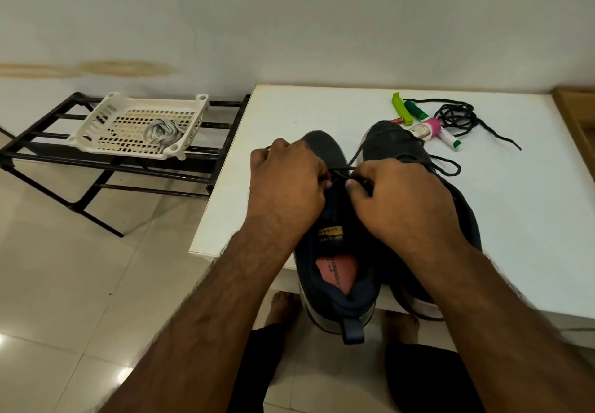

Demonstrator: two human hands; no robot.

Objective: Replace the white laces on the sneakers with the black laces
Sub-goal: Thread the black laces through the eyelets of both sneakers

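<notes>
Two dark sneakers stand side by side on the white table (515,213), heels toward me. Over the left sneaker (338,271), my left hand (286,181) and my right hand (405,200) each pinch a part of the black lace (341,172) above its eyelets. That lace runs on past the right sneaker (392,142) and ends in a loop on the table. A second black lace (457,116) lies coiled at the table's back. The white laces (161,134) lie bundled in a white basket (106,113) on the left.
The basket sits on a black metal rack (48,152) over the tiled floor. Behind the sneakers lie a green clip (401,108), green tubes and a small pink-capped bottle (425,127). A wooden edge (576,116) borders the table at right. My bare feet show under the table.
</notes>
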